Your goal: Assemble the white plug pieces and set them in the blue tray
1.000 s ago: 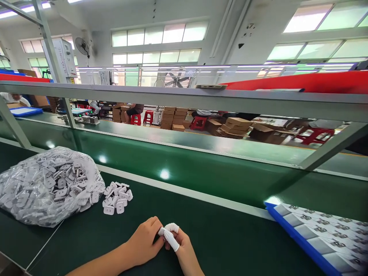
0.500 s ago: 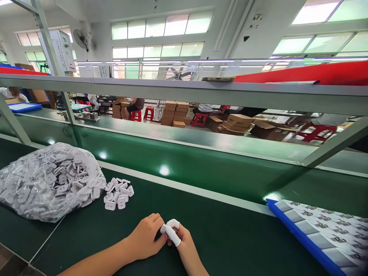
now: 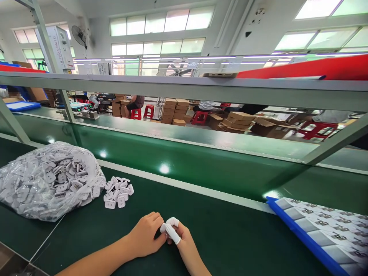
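Note:
My left hand (image 3: pixel 145 235) and my right hand (image 3: pixel 182 239) meet on the dark green bench (image 3: pixel 224 237) near its front edge. White finger cots (image 3: pixel 171 229) cover two fingertips of my right hand, and my left hand's fingers pinch at them. Both hands are curled closed and touching each other. A small heap of white plastic plug parts (image 3: pixel 117 189) lies to the upper left of my hands, beside a clear bag (image 3: pixel 48 180) full of the same parts.
A blue tray (image 3: pixel 319 234) of grey-white parts sits at the right. Behind the bench runs a shiny green conveyor (image 3: pixel 184 157) under a grey metal frame shelf (image 3: pixel 184 90). Cardboard boxes (image 3: pixel 175 113) and red stools (image 3: pixel 198 119) stand beyond, with seated people far off.
My hands stay together at the finger cots, barely shifting. The view has tilted slightly, so everything sits a little higher in the picture.

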`<state>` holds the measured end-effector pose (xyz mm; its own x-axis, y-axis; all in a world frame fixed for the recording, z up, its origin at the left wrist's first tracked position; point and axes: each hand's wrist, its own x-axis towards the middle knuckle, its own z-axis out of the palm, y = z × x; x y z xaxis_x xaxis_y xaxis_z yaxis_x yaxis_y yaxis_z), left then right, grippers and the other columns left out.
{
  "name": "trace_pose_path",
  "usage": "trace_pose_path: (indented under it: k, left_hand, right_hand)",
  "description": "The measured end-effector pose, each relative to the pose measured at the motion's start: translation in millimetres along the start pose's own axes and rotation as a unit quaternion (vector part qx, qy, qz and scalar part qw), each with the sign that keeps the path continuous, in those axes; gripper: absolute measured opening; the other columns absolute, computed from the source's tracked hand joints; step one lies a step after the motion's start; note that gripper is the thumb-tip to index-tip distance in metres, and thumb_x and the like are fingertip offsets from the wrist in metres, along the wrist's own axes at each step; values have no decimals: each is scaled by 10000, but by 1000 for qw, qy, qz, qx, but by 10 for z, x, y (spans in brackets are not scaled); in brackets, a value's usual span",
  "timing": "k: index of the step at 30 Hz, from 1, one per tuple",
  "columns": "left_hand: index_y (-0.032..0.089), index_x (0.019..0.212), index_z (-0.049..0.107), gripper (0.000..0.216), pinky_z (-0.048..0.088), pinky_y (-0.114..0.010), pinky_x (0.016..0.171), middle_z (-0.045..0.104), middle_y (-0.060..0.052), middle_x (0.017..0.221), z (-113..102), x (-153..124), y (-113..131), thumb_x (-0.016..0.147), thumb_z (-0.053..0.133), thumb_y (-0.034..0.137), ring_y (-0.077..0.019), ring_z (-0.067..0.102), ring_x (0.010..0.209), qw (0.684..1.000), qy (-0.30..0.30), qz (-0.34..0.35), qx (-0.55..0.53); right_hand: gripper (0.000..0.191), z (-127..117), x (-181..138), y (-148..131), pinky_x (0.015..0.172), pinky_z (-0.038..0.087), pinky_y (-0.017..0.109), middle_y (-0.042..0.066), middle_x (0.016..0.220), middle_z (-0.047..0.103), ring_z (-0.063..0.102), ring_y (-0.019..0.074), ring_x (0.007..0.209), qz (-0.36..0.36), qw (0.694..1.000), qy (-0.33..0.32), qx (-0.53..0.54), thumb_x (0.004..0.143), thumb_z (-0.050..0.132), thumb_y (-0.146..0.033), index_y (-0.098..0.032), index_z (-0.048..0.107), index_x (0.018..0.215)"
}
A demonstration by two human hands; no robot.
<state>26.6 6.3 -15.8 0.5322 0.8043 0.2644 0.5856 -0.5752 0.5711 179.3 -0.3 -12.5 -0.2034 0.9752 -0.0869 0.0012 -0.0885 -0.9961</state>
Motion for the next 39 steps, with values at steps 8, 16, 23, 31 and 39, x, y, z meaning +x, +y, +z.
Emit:
trace_pose_path:
  k: [8, 16, 23, 31, 39]
  left_hand:
    - [186, 749, 421, 126, 353, -257, 645, 523, -4, 800, 27, -4, -22, 837, 504, 152, -142, 483, 747, 1000, 4, 10, 16]
    - [181, 745, 444, 127, 375, -267, 659, 533, -12, 796, 42, -20, -33, 853, 511, 178, -146, 494, 746, 999, 10, 33, 13]
    - [186, 728, 428, 161, 374, -267, 647, 534, -14, 781, 42, -19, -13, 845, 535, 214, -152, 497, 730, 999, 10, 35, 14]
    - [188, 727, 440, 171, 370, -271, 632, 533, -21, 771, 67, -26, -38, 848, 534, 263, -155, 492, 716, 999, 10, 42, 27]
    - [188, 830, 482, 140, 405, -293, 680, 561, -24, 826, 89, -39, -12, 808, 590, 275, -166, 510, 742, 998, 52, 17, 9]
  right_hand:
    - [369, -30, 19, 62, 536, 347, 260, -10, 594, 514, 427, 116, 520, 1, 1000, -4, 4, 706, 653, -529, -170, 590, 644]
    - [377, -32, -6, 60, 525, 336, 252, -12, 580, 509, 422, 113, 511, -5, 1000, -5, 13, 684, 676, -525, -168, 580, 615]
    - [386, -30, -5, 43, 516, 339, 257, -15, 558, 492, 422, 115, 511, -4, 999, -33, 16, 712, 648, -530, -174, 556, 595]
    - [427, -52, 19, 74, 508, 329, 255, -14, 552, 483, 412, 114, 508, 6, 999, -51, 14, 710, 626, -574, -173, 531, 600]
    - [440, -55, 16, 96, 488, 305, 241, -26, 560, 432, 352, 101, 508, -2, 999, -38, 29, 717, 622, -579, -175, 502, 592]
